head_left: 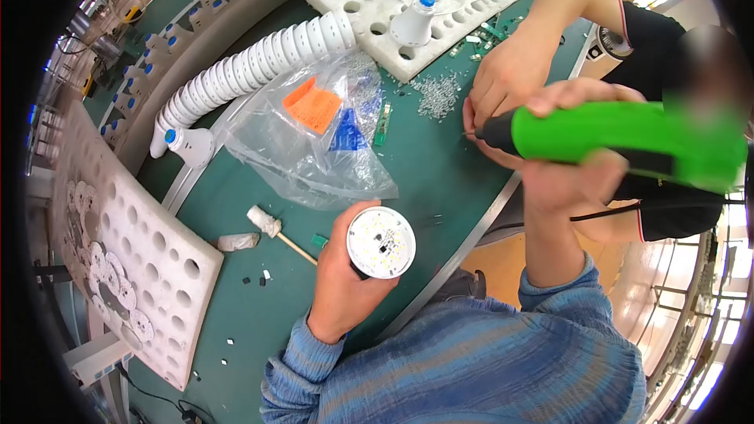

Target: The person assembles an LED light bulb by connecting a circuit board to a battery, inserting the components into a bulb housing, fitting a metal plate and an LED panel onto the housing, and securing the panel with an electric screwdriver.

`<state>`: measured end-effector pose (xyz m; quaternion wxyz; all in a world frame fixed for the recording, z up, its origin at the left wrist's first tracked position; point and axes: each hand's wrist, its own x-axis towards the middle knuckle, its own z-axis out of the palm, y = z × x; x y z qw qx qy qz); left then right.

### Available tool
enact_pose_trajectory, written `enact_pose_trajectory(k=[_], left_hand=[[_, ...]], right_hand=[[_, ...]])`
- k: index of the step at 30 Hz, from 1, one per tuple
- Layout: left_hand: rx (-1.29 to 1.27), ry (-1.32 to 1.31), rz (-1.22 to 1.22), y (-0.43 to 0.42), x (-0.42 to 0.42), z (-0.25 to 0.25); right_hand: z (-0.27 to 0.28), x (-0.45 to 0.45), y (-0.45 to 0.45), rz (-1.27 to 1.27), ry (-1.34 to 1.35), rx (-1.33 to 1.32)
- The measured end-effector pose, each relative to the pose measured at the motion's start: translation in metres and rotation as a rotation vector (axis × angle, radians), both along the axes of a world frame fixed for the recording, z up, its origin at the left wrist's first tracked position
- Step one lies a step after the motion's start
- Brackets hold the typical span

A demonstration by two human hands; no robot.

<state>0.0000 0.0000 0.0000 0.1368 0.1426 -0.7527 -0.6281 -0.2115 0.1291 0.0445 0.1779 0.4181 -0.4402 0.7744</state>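
My left hand (pixel 343 286) is wrapped round an LED bulb (pixel 381 242), whose round white board with small yellowish chips faces up. My right hand (pixel 569 180) grips a green electric screwdriver (pixel 585 132) with a black nose, held level and blurred by motion. Its thin tip points left, close to a co-worker's hand (pixel 510 71), and is apart from the bulb. Below the screwdriver hangs a black cord (pixel 609 212). Just left of my left hand lies a wooden-handled stick with a white wrapped head (pixel 265 221).
A clear plastic bag (pixel 271 149) with an orange piece lies ahead, beside a pile of small metal parts (pixel 438 96). A stack of white rings (pixel 259 63), a white bulb housing (pixel 191 146) and perforated foam boards (pixel 149 255) stand around. A co-worker sits at right.
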Motion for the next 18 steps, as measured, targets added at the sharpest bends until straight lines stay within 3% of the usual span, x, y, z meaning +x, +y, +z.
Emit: enact_pose_trajectory(k=[5, 9, 12, 18], left_hand=[[-0.012, -0.012, 0.002, 0.004, 0.000, 0.003], [-0.035, -0.009, 0.026, 0.002, -0.002, 0.006], [-0.066, 0.022, 0.020, 0.003, -0.004, 0.006], [-0.113, -0.007, 0.018, -0.001, -0.004, 0.005]], right_hand=[[-0.028, -0.020, -0.003, -0.195, -0.104, 0.088], [-0.030, -0.024, -0.016, -0.083, -0.111, 0.023], [-0.039, -0.035, -0.020, -0.155, -0.025, 0.139], [-0.040, -0.034, -0.029, -0.149, -0.156, 0.095]])
